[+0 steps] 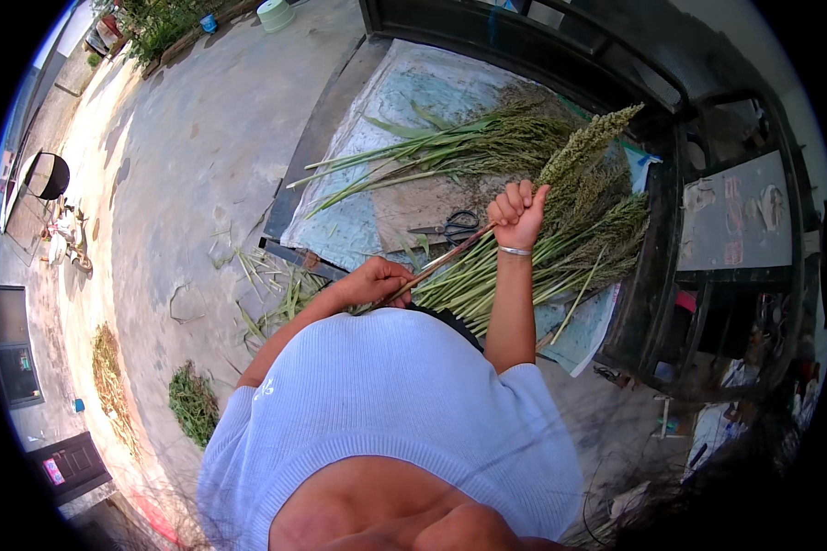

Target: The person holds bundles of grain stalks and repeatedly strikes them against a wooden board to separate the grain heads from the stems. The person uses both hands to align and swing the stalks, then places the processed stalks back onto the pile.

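My right hand (518, 217), a silver bracelet on its wrist, is closed around a sorghum stalk just below its green seed head (586, 147), thumb pointing up. The stalk (450, 258) slants down toward my body. My left hand (381, 280) pinches its lower part close to my shirt. Beneath my right hand lies a thick pile of cut sorghum stalks (551, 246), heads to the right. A second, looser sorghum bundle (469, 142) rests farther off. Between the two are dark-handled scissors (460, 226) on a brown sheet (404, 204).
A pale blue and white sheet (413, 78) lies under the sorghum. Dark metal framing (648, 303) stands along the far and right sides. Leaf scraps (289, 298) litter the concrete at left, near a green plant heap (193, 404). A pale green tub (275, 14) is far off.
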Motion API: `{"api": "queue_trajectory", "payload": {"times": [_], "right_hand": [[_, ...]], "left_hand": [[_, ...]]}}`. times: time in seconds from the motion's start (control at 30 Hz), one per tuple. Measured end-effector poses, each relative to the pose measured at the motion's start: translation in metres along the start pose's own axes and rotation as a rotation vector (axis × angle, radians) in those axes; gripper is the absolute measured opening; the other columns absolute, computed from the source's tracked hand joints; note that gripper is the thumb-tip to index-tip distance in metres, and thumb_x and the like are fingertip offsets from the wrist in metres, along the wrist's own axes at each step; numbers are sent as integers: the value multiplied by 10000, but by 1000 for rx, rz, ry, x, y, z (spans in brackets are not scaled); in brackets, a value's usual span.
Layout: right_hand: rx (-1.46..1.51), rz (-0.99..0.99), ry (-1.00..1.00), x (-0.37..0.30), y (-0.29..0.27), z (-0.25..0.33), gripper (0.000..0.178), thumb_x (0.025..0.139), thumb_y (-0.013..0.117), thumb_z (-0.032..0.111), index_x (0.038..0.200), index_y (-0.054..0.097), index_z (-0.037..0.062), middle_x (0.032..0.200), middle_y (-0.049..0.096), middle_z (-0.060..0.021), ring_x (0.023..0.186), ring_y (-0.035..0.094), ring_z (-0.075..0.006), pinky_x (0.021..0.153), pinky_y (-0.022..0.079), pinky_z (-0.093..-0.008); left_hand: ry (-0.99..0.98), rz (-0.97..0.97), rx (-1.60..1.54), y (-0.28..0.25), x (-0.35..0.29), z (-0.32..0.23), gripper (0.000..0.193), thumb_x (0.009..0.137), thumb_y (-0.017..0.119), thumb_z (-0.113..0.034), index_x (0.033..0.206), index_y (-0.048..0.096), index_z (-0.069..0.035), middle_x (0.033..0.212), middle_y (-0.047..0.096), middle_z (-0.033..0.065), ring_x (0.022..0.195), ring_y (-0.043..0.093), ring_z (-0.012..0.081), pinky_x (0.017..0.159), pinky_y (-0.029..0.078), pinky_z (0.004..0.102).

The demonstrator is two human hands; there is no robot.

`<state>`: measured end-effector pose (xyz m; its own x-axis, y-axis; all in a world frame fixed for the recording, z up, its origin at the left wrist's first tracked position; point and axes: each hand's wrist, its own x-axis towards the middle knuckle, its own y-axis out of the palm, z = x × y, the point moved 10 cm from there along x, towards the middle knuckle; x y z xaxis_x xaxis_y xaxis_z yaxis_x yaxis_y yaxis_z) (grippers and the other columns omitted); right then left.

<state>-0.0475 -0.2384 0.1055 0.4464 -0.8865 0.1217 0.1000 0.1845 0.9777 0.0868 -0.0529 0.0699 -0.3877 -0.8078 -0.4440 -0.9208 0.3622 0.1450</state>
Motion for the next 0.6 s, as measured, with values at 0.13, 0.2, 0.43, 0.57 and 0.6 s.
{"api": "queue_trajectory", "payload": {"times": [0.13, 0.2, 0.43, 0.57, 0.6], "right_hand": [[-54, 56, -21, 2, 4, 4, 478, 903, 281, 505, 627, 344, 120, 532, 297, 9, 456, 308, -114, 476, 316, -276], [-138, 22, -43, 1, 2, 3, 473, 904, 289, 498, 632, 358, 117, 561, 348, -7, 522, 384, -141, 560, 376, -313], [-129, -124, -153, 6, -51, 72, 464, 896, 351, 491, 629, 372, 111, 546, 376, 7, 524, 395, -130, 553, 362, -313], [-473, -945, -281, -22, -180, 119, 446, 898, 374, 470, 644, 367, 104, 468, 332, 9, 387, 328, -107, 343, 247, -260], [-871, -1060, -163, -42, -222, 142, 451, 899, 373, 466, 769, 493, 51, 508, 446, -23, 392, 373, -118, 322, 283, -269]], "left_hand": [[-141, -42, -149, -13, 9, 24, 170, 885, 440, -78, 858, 583, 10, 672, 584, 25, 550, 539, 83, 503, 459, 216], [-169, -151, -189, -33, 18, 50, 178, 892, 429, -101, 834, 575, -18, 624, 550, 6, 489, 492, 78, 452, 420, 207], [-461, -1192, 121, -231, -112, 260, 161, 778, 502, -112, 721, 626, -25, 574, 577, 97, 458, 545, 214, 393, 408, 344], [-878, -1519, 755, -258, -320, 354, 243, 725, 471, -151, 700, 611, 46, 738, 598, 258, 727, 598, 395, 635, 464, 456], [-973, -1440, 779, -246, -340, 369, 255, 720, 472, -155, 665, 593, 62, 742, 592, 269, 726, 590, 410, 638, 453, 478]]}}
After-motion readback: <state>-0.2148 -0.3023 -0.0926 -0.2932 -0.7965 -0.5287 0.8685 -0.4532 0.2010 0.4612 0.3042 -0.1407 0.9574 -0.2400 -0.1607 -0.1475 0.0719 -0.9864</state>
